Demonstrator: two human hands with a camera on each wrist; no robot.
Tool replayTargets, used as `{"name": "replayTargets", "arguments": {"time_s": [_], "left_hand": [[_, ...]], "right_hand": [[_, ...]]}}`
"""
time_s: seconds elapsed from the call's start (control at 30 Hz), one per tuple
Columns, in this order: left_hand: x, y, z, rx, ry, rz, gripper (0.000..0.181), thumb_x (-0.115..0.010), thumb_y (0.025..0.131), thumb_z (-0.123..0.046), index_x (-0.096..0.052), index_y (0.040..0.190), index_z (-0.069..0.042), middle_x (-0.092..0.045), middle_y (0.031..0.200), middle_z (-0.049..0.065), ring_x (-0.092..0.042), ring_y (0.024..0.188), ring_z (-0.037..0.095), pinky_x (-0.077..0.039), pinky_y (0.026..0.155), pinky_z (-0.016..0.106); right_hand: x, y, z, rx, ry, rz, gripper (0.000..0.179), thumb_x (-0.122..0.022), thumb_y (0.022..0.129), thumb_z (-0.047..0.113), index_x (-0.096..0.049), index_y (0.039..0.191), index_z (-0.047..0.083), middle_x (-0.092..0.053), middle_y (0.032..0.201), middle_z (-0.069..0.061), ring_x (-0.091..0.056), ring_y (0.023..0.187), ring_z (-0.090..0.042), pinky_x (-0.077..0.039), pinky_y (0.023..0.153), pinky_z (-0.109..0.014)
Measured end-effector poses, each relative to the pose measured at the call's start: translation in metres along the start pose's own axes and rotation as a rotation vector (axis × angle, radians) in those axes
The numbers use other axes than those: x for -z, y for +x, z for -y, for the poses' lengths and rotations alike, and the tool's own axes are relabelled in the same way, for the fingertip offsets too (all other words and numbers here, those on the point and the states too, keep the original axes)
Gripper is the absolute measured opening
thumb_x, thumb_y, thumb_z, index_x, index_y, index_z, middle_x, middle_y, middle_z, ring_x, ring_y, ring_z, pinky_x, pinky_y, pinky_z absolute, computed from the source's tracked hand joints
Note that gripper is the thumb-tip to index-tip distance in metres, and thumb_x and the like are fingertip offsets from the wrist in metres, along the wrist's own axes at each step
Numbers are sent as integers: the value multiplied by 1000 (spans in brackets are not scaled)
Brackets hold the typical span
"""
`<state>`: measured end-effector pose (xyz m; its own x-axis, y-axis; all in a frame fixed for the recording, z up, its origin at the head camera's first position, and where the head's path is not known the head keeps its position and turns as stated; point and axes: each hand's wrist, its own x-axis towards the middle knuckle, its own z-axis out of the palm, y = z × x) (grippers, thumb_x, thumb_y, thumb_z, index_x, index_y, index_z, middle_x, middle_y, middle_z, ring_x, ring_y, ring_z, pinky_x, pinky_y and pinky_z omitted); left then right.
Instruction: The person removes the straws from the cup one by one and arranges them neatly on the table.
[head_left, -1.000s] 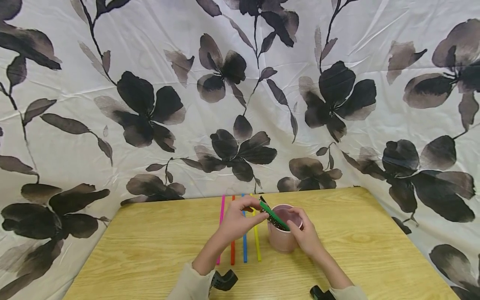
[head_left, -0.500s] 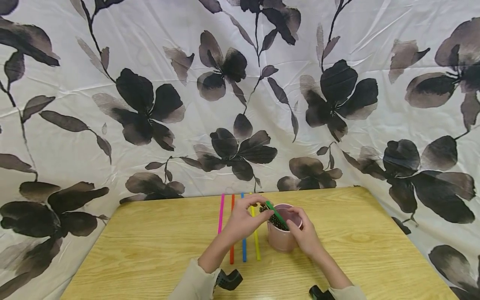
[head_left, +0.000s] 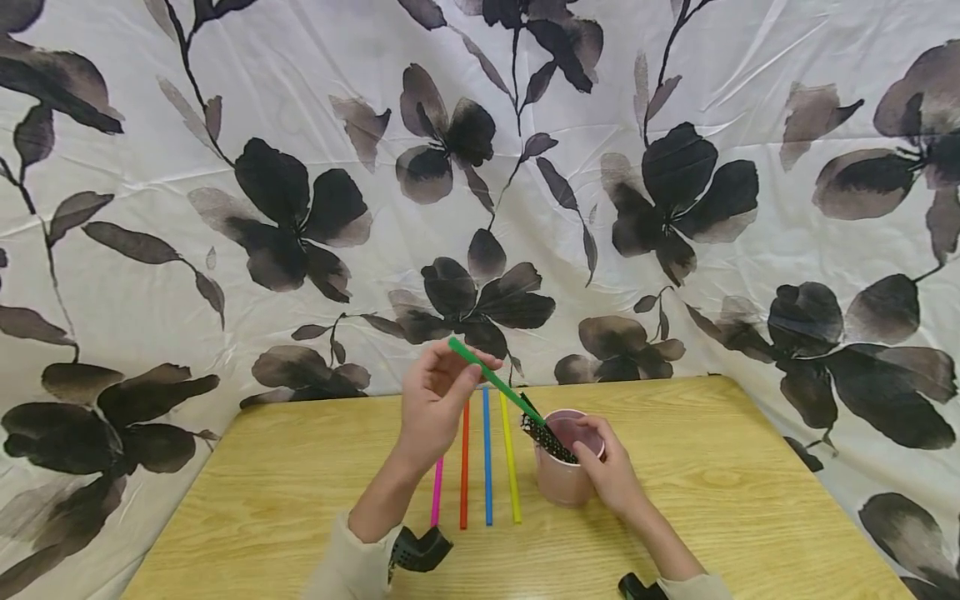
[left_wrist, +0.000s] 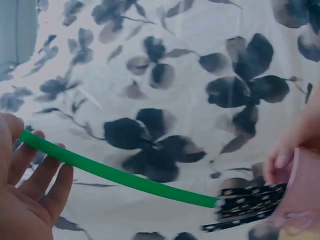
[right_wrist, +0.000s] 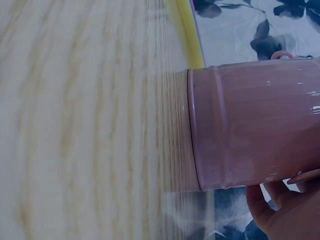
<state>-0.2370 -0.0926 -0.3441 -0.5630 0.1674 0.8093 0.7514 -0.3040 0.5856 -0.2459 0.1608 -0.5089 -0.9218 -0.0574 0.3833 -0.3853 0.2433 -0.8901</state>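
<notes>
My left hand (head_left: 435,400) is raised at the left of the cup and pinches the upper end of a long green straw (head_left: 498,379) between thumb and fingers. The straw slants down to the right, its lower end at a black, white-dotted bundle (left_wrist: 250,204) that leans out of a pink cup (head_left: 564,483). My right hand (head_left: 611,467) grips the cup at its rim, with the thumb over the edge and fingers along the outside. In the right wrist view, fingers (right_wrist: 260,202) lie against the cup's wall while its base stands on the wooden table (right_wrist: 100,125).
Left of the cup, several straws lie side by side on the table: yellow (head_left: 512,475), blue (head_left: 489,483), red (head_left: 464,492) and pink (head_left: 437,496). A floral cloth (head_left: 480,208) hangs behind the table.
My left hand has moved up and left, drawing the green straw upward so much more of its length shows. My right hand stays on the cup.
</notes>
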Motion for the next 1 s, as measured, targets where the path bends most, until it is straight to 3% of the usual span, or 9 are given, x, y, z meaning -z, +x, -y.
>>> {"name": "replayTargets", "arguments": {"time_s": [0.13,0.27,0.47,0.63,0.83,1.0], "left_hand": [[19,9,-20,-26,59,-97,24,-58,96,-2,-50,110,15,-68,99,13,-70,88,24,-56,74,38],[41,12,-31,-17,108,-192,18,-58,94,6,-59,111,9,-70,93,9,-71,77,19,-57,69,34],[69,8,-38,34,160,-240,22,-62,89,9,-65,111,7,-72,85,7,-69,63,16,-56,60,29],[86,1,-34,126,259,-242,22,-65,88,7,-66,110,9,-72,82,5,-69,60,17,-56,57,28],[105,-11,-16,259,357,-239,25,-68,88,1,-66,113,8,-72,82,2,-69,61,22,-56,56,28],[121,-22,-1,341,412,-251,30,-68,90,-4,-66,119,3,-72,83,0,-68,62,24,-56,56,28]], "right_hand": [[0,-1,2,32,-10,-28,31,-56,95,6,-51,125,3,-53,128,-20,-53,113,-35,-47,89,-34],[0,-2,1,68,33,-40,30,-57,94,3,-51,123,1,-53,125,-21,-54,111,-35,-47,88,-27],[-1,-2,-1,52,31,-33,30,-58,94,5,-51,123,2,-54,125,-20,-53,111,-33,-46,89,-26],[-1,-1,0,49,3,-26,30,-57,94,6,-51,124,2,-53,126,-20,-53,111,-34,-47,89,-30],[2,-1,3,45,-11,-29,30,-57,96,10,-51,125,5,-53,129,-18,-53,113,-33,-47,89,-41],[1,-1,1,46,4,-7,31,-57,96,10,-50,126,4,-52,129,-18,-52,114,-33,-47,88,-36]]}}
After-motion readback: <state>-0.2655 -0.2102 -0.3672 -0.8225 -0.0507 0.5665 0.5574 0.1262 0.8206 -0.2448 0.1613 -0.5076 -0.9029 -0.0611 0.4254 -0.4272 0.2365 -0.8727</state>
